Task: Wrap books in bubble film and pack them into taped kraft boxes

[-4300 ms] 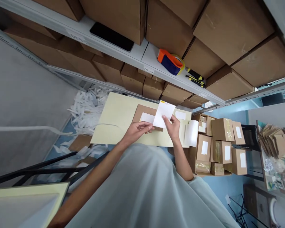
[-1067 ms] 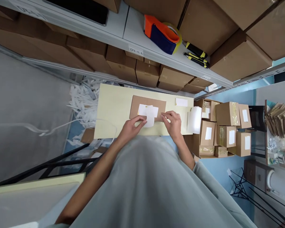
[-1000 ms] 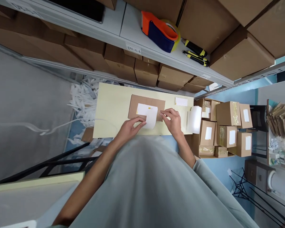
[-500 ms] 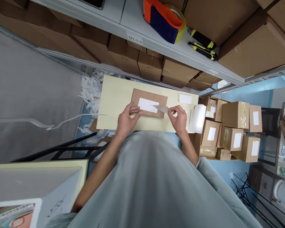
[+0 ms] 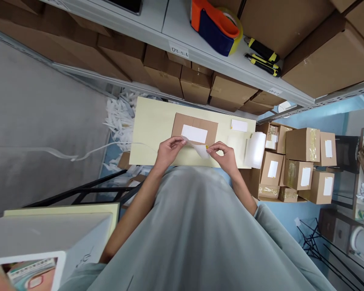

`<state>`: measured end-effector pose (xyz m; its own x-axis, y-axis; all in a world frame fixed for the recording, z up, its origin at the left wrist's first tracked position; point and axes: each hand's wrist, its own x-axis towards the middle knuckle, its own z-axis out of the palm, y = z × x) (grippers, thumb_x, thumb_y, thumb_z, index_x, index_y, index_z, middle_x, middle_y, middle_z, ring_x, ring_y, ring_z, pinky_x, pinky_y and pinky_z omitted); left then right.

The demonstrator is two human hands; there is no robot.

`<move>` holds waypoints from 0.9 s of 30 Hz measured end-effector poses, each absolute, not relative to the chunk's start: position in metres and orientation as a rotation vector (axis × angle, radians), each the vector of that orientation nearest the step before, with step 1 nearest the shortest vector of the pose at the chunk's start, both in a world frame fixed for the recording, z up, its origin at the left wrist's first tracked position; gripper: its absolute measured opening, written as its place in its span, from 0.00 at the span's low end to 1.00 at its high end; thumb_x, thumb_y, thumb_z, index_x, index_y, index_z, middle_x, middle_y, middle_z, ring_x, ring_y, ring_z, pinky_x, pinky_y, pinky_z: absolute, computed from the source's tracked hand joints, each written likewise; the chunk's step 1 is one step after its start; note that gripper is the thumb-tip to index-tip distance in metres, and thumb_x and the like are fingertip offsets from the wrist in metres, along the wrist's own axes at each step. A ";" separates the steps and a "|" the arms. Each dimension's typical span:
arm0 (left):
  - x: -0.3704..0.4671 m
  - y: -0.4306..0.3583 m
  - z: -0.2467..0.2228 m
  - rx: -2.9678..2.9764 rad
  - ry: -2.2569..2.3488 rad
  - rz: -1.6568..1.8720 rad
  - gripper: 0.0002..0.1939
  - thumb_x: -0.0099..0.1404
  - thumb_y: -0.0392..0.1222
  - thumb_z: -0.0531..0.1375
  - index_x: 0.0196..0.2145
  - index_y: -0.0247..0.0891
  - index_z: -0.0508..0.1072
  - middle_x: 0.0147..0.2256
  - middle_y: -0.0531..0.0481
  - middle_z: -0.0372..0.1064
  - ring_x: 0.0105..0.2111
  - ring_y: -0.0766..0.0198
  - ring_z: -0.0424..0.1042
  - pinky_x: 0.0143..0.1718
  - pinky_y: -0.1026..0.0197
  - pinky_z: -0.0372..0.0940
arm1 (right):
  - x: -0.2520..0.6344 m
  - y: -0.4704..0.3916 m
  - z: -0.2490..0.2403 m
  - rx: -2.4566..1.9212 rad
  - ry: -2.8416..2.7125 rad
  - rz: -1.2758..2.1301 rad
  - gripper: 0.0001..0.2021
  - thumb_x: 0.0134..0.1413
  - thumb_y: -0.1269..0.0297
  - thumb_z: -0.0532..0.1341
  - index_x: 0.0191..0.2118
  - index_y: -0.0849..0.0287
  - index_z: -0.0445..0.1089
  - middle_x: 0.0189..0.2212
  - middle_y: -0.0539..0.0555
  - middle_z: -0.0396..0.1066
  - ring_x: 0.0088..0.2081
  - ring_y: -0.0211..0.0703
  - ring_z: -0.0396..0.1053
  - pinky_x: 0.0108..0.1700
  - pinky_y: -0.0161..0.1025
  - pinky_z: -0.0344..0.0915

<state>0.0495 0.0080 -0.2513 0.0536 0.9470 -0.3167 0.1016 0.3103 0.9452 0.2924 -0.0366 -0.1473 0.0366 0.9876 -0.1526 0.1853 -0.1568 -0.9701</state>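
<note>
On the pale yellow table lies a flat brown cardboard box (image 5: 178, 125) with a white label (image 5: 194, 133) on its top. In front of the box, both hands pinch a thin, curved strip of white label paper (image 5: 201, 151) by its ends. My left hand (image 5: 169, 152) holds the left end near the box's front edge. At the right end, beside a small yellow mark, my right hand (image 5: 224, 156) has its fingers closed on the strip. Another white label (image 5: 239, 125) lies to the right of the box, and a white roll (image 5: 255, 150) sits at the table's right end.
A shelf (image 5: 182, 38) above the table carries an orange and blue tape dispenser (image 5: 215, 28) and box cutters (image 5: 263, 56). Labelled cartons (image 5: 303, 149) are stacked to the right. Shredded white paper (image 5: 119, 115) lies left of the table (image 5: 151, 115). A monitor (image 5: 42, 238) stands lower left.
My left hand has closed on the strip's left end; before, it was open beside the box. My right hand has drawn its end slightly left and toward me. The view has shifted slightly.
</note>
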 end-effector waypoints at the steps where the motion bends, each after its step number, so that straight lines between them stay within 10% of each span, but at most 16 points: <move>1: 0.046 0.010 -0.252 1.092 1.372 0.870 0.25 0.62 0.66 0.71 0.41 0.41 0.82 0.44 0.43 0.84 0.45 0.51 0.82 0.55 0.47 0.78 | 0.293 -0.035 -0.154 -1.495 -1.220 1.213 0.12 0.63 0.50 0.73 0.35 0.52 0.82 0.36 0.52 0.79 0.39 0.45 0.75 0.46 0.45 0.73; 13: 0.023 0.077 -0.287 1.551 1.437 0.674 0.09 0.66 0.48 0.65 0.37 0.41 0.82 0.44 0.44 0.81 0.44 0.53 0.80 0.53 0.52 0.78 | 0.283 0.000 -0.276 -1.664 -0.869 1.076 0.20 0.57 0.42 0.71 0.40 0.54 0.79 0.46 0.57 0.81 0.50 0.51 0.79 0.60 0.49 0.75; 27: 0.027 0.087 -0.319 1.535 1.398 0.685 0.06 0.61 0.47 0.68 0.30 0.44 0.82 0.38 0.44 0.82 0.46 0.47 0.79 0.58 0.44 0.73 | 0.288 0.009 -0.303 -1.842 -0.933 0.982 0.16 0.63 0.47 0.69 0.39 0.56 0.80 0.47 0.59 0.81 0.49 0.50 0.77 0.58 0.47 0.75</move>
<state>0.0275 0.0867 -0.3190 0.2002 0.9641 -0.1747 0.4522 0.0673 0.8894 0.2879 0.0087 -0.3034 0.4184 0.8688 -0.2649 0.2203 -0.3800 -0.8984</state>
